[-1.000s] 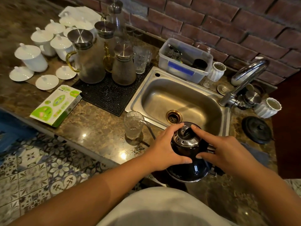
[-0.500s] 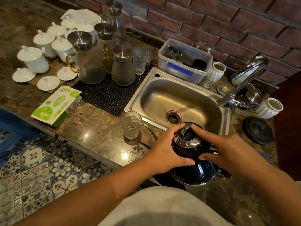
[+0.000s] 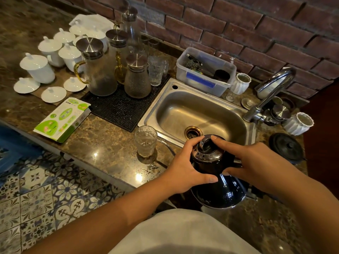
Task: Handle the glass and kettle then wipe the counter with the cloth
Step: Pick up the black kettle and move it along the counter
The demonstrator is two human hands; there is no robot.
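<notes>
A black kettle (image 3: 220, 187) with a chrome lid stands on the counter at the sink's near edge. My left hand (image 3: 185, 167) wraps its neck from the left, with the thumb across the front. From the right my right hand (image 3: 255, 162) holds the neck, its forefinger touching the lid knob. The kettle's thin curved spout reaches left to a textured clear glass (image 3: 145, 141) that stands upright on the brown stone counter (image 3: 102, 142). A little water sits in the glass. I see no cloth.
Steel sink (image 3: 198, 114) with a tap (image 3: 271, 94) lies behind the kettle. Three lidded glass jugs (image 3: 99, 70) and tumblers stand on a black mat. White lidded cups (image 3: 38, 68), a green box (image 3: 63, 119), a plastic tub (image 3: 205, 72) and a black lid (image 3: 287, 146) lie around.
Both hands stay on the kettle's neck and lid with hardly any shift. The camera has moved slightly, and the glass has stayed in place.
</notes>
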